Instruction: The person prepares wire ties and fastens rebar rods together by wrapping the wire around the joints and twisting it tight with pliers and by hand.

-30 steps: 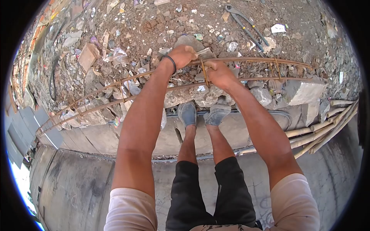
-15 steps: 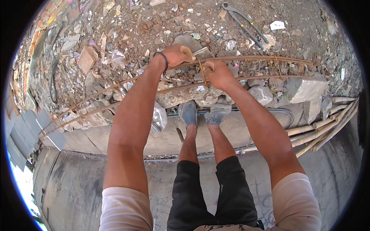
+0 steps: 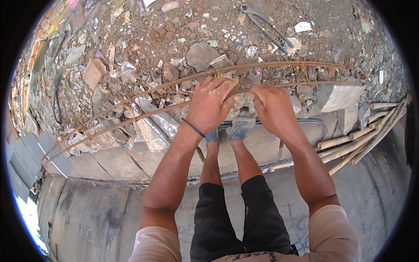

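A long, rusty rebar frame (image 3: pixel 166 108) lies across the rubble, two main bars joined by thin cross ties. My left hand (image 3: pixel 214 99), with a dark band on the wrist, is curled over the near bar and covers the lower part of one tie. Just to its right, my right hand (image 3: pixel 276 107) has its fingers bent round the same bar. A short stretch of bar shows between the two hands. Any tie wire at the fingertips is hidden. Beyond the frame, a pair of long-handled pincers (image 3: pixel 265 29) lies on the dirt.
Broken concrete blocks (image 3: pixel 342 97) and a grey stone (image 3: pixel 202 56) lie around the frame. Bamboo poles (image 3: pixel 371 142) are stacked at right. My shoes (image 3: pixel 240 127) are at the rubble's edge, above a concrete wall. Grey sheets (image 3: pixel 26 150) are at far left.
Both hands have come down from the far bar and the cross tie to the near bar, moving closer to me. My left hand has also shifted right. The view has moved slightly.
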A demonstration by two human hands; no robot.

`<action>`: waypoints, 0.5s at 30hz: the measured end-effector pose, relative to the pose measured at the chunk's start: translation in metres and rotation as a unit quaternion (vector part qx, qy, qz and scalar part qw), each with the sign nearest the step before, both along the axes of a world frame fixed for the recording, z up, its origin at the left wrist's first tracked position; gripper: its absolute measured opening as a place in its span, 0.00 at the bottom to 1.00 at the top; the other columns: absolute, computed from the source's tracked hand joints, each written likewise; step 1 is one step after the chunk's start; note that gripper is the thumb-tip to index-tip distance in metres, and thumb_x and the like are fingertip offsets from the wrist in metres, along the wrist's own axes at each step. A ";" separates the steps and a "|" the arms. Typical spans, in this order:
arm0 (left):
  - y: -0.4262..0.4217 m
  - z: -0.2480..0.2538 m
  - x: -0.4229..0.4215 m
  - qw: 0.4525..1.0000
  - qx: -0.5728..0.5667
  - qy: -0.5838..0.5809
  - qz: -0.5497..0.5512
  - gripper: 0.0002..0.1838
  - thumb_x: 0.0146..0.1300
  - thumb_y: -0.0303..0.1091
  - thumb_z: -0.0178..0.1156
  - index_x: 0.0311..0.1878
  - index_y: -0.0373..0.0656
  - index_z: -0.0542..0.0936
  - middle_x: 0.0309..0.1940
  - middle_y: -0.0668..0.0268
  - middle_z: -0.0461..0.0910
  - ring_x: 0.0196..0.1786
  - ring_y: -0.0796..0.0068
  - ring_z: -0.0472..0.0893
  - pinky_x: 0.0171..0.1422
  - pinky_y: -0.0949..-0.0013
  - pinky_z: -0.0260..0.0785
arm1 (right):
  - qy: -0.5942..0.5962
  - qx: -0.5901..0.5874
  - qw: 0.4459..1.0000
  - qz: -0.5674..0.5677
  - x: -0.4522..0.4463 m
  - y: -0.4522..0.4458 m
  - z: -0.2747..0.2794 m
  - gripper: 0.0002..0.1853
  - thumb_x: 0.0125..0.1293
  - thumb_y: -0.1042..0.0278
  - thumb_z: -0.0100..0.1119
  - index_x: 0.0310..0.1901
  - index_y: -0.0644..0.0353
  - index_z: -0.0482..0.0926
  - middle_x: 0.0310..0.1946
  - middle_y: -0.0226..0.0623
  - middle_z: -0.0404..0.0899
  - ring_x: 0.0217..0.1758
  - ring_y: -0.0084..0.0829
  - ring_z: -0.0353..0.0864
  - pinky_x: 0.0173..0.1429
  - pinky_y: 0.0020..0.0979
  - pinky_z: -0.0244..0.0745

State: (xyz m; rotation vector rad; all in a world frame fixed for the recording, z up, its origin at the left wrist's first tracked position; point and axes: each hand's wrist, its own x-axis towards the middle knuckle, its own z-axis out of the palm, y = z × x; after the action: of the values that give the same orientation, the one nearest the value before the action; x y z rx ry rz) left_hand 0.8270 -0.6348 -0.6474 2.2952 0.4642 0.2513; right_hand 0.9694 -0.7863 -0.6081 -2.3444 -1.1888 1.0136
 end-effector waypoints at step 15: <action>0.011 0.054 -0.007 0.970 -0.207 0.085 -0.093 0.09 0.67 0.31 0.61 0.47 0.38 0.81 0.36 0.53 0.83 0.39 0.49 0.83 0.44 0.57 0.74 | 0.272 0.077 0.951 -0.128 -0.016 -0.004 0.036 0.10 0.71 0.69 0.55 0.48 0.65 0.78 0.32 0.47 0.81 0.33 0.40 0.80 0.41 0.41 0.72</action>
State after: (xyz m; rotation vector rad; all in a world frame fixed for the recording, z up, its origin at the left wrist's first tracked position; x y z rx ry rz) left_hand 0.8204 -0.6239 -0.5932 1.9375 0.3459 -0.1277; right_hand 0.9530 -0.7907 -0.5718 -1.8546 -0.7014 1.3000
